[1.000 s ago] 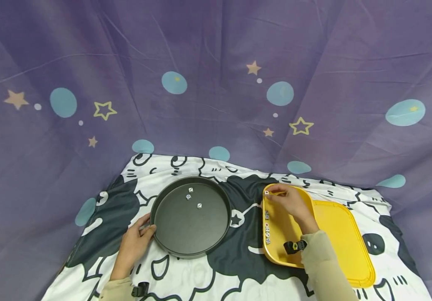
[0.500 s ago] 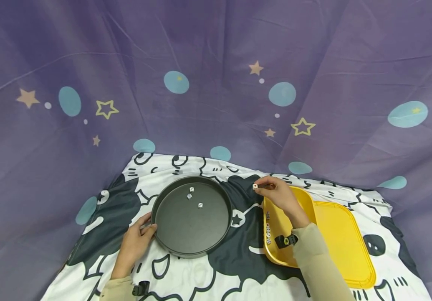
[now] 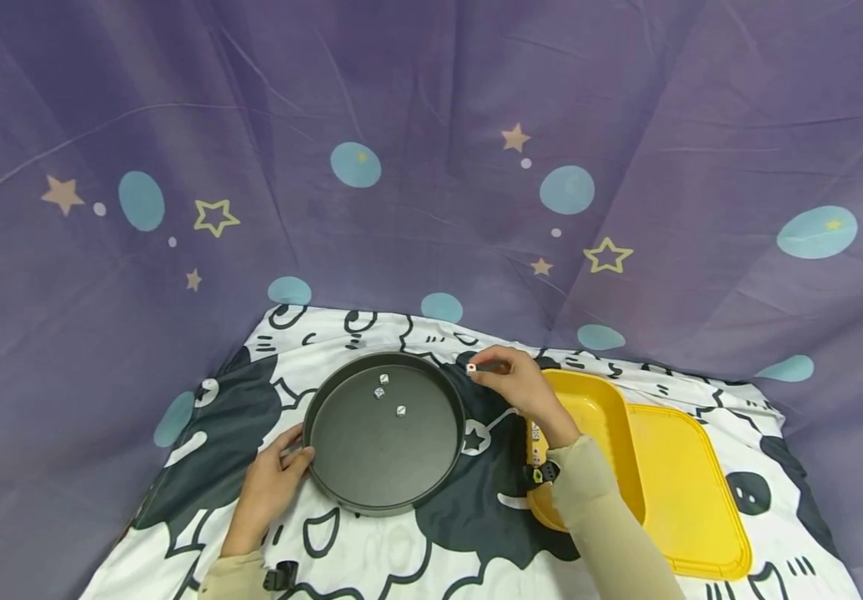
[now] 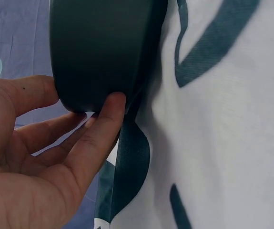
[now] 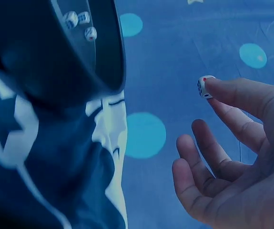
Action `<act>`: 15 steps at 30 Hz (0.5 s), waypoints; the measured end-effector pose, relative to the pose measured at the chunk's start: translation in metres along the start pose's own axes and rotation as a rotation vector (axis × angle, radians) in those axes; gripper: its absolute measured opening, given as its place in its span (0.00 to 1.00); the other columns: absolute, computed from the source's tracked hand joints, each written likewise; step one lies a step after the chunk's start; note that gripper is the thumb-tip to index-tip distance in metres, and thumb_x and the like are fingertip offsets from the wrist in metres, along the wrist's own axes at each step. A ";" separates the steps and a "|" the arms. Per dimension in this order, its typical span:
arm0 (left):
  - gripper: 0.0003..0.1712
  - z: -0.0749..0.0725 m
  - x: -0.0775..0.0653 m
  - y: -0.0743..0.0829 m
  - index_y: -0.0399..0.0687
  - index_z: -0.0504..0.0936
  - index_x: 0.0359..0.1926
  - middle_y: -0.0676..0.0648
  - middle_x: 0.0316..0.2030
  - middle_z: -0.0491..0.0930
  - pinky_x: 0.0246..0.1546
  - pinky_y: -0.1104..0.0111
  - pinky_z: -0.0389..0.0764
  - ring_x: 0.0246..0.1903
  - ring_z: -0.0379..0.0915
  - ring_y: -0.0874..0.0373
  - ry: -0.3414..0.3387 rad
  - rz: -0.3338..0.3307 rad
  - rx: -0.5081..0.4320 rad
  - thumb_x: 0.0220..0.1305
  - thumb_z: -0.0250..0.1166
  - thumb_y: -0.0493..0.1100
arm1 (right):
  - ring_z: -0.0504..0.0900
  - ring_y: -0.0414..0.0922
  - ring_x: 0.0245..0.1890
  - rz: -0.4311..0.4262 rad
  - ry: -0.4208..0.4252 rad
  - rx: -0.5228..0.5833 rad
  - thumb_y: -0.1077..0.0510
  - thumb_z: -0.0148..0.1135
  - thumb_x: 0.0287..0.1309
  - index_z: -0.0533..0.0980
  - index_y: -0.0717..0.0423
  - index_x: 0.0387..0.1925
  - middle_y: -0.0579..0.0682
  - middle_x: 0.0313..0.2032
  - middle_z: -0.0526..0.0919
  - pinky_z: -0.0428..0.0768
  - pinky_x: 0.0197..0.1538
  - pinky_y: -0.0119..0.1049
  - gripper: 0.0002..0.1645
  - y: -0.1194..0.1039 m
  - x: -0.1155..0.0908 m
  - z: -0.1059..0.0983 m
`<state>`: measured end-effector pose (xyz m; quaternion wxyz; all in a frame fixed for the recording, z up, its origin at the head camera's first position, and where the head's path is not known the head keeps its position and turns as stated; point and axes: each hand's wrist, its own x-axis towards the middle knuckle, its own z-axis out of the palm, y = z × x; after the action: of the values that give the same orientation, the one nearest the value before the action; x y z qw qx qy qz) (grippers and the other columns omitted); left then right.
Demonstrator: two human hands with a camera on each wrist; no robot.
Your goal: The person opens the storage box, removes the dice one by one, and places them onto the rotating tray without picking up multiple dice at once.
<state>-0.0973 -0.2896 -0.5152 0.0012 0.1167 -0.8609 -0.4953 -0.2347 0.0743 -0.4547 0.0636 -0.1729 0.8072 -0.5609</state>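
Observation:
A round dark pan [image 3: 382, 454] sits on the cloth with three white dice lying inside, one of them a die [image 3: 401, 411] nearest its middle. My left hand [image 3: 275, 483] holds the pan's left side, thumb at the rim and fingers against the outer wall, as the left wrist view shows closely. Between thumb and index finger, my right hand [image 3: 524, 387] pinches a white die [image 5: 205, 87] with a red pip and dark pips. That hand is just right of the pan's far rim, its other fingers loosely bent.
A yellow tray [image 3: 629, 471] stands at the right, with several dice [image 3: 536, 433] along its left side, partly hidden by my right arm. A flat yellow lid [image 3: 701, 492] lies beside it. Behind the patterned cloth hangs a purple curtain [image 3: 431, 167].
My right hand has lifted the die out of the yellow tray and carried it left toward the pan. The left hand stays at the pan's side.

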 end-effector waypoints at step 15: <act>0.28 0.001 0.000 0.000 0.37 0.68 0.71 0.34 0.64 0.72 0.44 0.70 0.84 0.55 0.78 0.46 0.002 0.005 -0.027 0.73 0.60 0.38 | 0.82 0.53 0.32 -0.087 -0.050 0.006 0.61 0.71 0.59 0.85 0.56 0.43 0.49 0.43 0.84 0.81 0.37 0.37 0.09 -0.021 0.036 0.055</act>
<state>-0.0972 -0.2892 -0.5156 0.0046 0.1151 -0.8544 -0.5066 -0.2480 0.0065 -0.4519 0.0600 -0.2216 0.7953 -0.5611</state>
